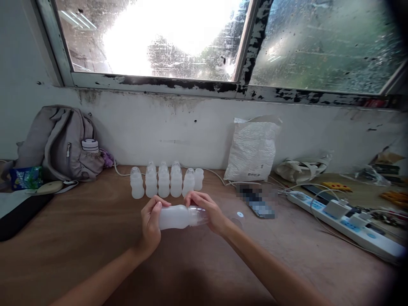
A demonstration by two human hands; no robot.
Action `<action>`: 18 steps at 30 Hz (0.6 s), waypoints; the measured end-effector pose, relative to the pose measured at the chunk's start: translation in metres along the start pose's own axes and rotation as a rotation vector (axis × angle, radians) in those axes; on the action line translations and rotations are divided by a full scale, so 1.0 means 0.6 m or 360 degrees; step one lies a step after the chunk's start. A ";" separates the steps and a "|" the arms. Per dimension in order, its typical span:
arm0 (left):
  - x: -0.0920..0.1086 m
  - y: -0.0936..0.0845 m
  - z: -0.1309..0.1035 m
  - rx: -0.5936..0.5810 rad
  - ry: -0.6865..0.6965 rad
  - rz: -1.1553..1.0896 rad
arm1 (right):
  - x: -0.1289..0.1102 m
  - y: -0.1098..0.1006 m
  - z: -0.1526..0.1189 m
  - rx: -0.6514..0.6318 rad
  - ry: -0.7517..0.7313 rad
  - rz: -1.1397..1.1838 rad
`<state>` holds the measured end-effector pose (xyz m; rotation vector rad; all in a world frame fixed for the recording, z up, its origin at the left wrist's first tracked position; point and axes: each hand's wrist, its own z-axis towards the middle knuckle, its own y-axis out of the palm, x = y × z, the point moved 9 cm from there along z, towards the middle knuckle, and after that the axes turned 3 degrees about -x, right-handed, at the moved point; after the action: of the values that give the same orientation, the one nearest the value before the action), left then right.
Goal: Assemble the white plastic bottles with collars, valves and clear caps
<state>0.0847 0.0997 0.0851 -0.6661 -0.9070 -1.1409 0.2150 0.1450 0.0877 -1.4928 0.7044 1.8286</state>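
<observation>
A frosted white baby bottle [174,217] lies sideways in the air between my hands, above the wooden table [105,229]. My left hand [152,223] is closed round its base end. At the other end, my right hand [207,210] grips the clear cap [196,216], its fingers bent over the top. Whether the cap sits fully on the bottle, I cannot tell. Just beyond my hands stands a row of several similar bottles [163,182], upright near the wall. One shorter bottle [199,179] at the row's right end seems to have no tall cap.
At the left are a grey backpack [65,144] and a black flat case [24,219]. A white padded bag [251,151] leans on the wall. To the right lie a phone [259,206], a small white disc [240,214] and a power strip [347,225] with trailing cables.
</observation>
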 end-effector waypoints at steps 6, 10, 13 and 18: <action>0.066 0.002 0.000 -0.0077 0.0175 -0.0054 | -0.068 0.016 -0.021 -0.0031 -0.0181 -0.0104; 0.090 0.003 -0.006 -0.0093 0.0235 -0.0026 | -0.090 0.025 -0.032 -0.0069 -0.0222 -0.0147; 0.096 0.000 -0.010 -0.0059 0.0240 -0.0033 | -0.096 0.029 -0.035 -0.0075 -0.0227 -0.0135; 0.099 -0.004 -0.013 -0.0029 0.0215 -0.0007 | -0.097 0.030 -0.038 -0.0078 -0.0207 -0.0165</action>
<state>0.0932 0.0647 0.1331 -0.5950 -0.7846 -1.1845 0.2225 0.1074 0.1399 -1.3999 0.5135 1.8568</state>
